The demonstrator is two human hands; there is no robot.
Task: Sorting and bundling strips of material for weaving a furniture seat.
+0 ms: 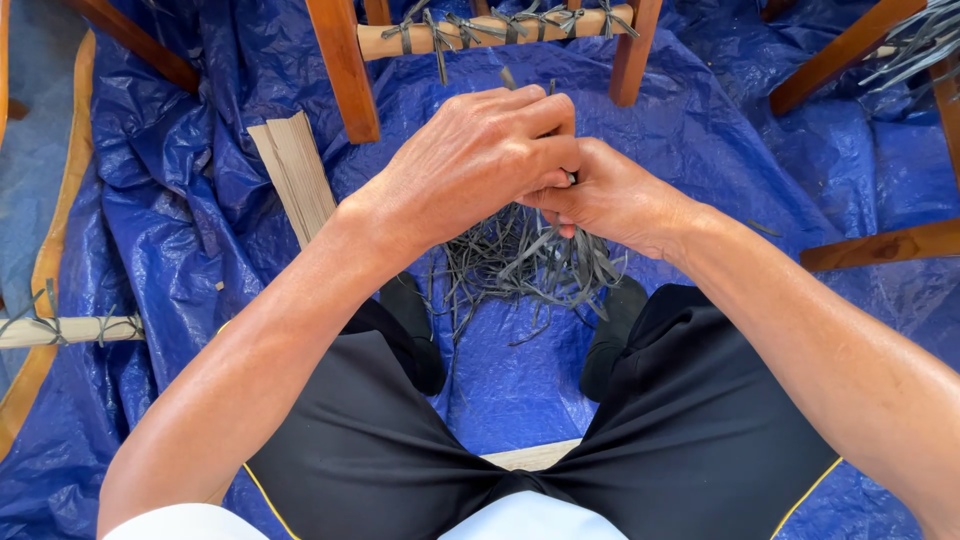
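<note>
Both hands pinch one dark strip (508,78): left hand (480,150) clenched over it, right hand (610,195) gripping below, above the strip pile (520,260). Step: working the strip; next, tension toward the far tied chair rung (495,32).

Bright, even daylight, sharp focus, soft glare on the crinkled blue tarp (700,130)

A crinkled blue tarpaulin (180,230) covers the floor across the whole scene. Lying directly on it: a loose heap of dark grey strips (520,262) near the centre, a stack of flat pale wooden slats (296,172) to the left of that heap, and the reddish-brown wooden frame legs (345,70) standing at the far side (further brown wooden legs stand at the far right). A pale rod bound with dark ties (70,330) lies at the left edge.
</note>
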